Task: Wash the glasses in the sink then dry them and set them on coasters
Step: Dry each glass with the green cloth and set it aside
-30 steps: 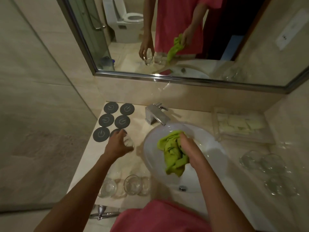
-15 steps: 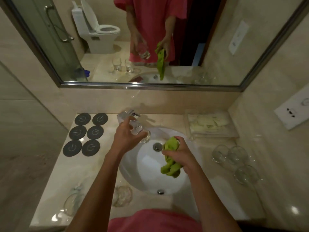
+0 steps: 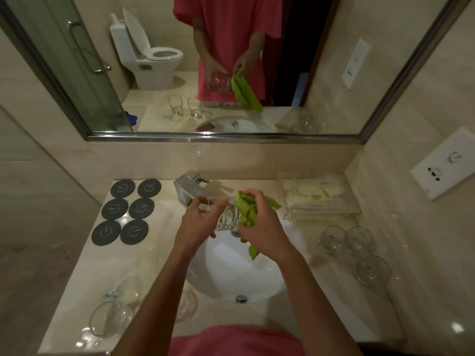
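A beige stone counter (image 3: 159,255) runs under a wide mirror (image 3: 334,60), with a white round sink (image 3: 231,276) set in the middle and a chrome faucet (image 3: 189,187) behind it. In the head view, both hands meet above the back part of the sink. The left hand (image 3: 196,223) holds a clear glass (image 3: 228,219) with its fingers curled around the side of it, and the glass is tilted, its mouth toward the right. The right hand (image 3: 259,227) grips a green cloth (image 3: 248,210) bunched against the glass; it seems that a part of the cloth is pushed into the mouth, but the fingers hide this place. One end of the cloth hangs down over the basin.

On the left back part of the counter lie six dark round coasters (image 3: 128,210) in two columns, nothing on them. Near the front left edge stands one clear glass (image 3: 110,318), and another one is partly hidden behind the left forearm. At the right of the sink three glasses (image 3: 352,247) stand close together. Behind them is a clear tray (image 3: 318,199) with pale packets. A white wall socket (image 3: 444,163) is on the right wall.
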Available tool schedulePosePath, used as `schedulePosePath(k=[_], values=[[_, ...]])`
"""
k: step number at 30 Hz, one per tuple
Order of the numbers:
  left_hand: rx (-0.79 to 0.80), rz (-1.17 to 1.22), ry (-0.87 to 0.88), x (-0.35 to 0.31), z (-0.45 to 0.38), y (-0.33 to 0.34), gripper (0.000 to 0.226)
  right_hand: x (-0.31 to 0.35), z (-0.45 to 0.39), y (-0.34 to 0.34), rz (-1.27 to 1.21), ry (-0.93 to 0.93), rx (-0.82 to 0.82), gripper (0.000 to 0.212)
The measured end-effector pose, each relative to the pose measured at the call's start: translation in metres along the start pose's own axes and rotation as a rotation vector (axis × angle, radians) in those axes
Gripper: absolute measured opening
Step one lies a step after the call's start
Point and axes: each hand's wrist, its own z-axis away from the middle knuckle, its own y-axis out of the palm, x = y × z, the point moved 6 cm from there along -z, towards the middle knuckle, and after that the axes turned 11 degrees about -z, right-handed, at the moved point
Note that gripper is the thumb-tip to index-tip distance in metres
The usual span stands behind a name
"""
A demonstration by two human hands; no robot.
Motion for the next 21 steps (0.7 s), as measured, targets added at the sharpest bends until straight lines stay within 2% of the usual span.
schedulePosePath(k=[4,7,12,16,21], values=[[-0.048,0.062,-0.027,0.001,0.003,-0.004,0.058,0.010,0.000,0.011,0.200,-0.069,0.078,0.052],[-0.047,0.110,-0.049,0.003,0.005,-0.005,0.054,0.019,0.000,0.017,0.171,-0.102,0.083,0.033],[0.016,0.215,-0.102,0.010,0.005,-0.005,0.069,0.030,0.002,0.016,0.125,-0.154,0.086,0.008],[0.064,0.276,-0.129,0.011,0.001,-0.005,0.071,0.035,0.002,0.024,0.129,-0.175,0.130,0.030],[0.044,0.251,-0.137,0.007,0.000,-0.003,0.049,0.033,0.004,0.025,0.201,-0.174,0.065,0.053]])
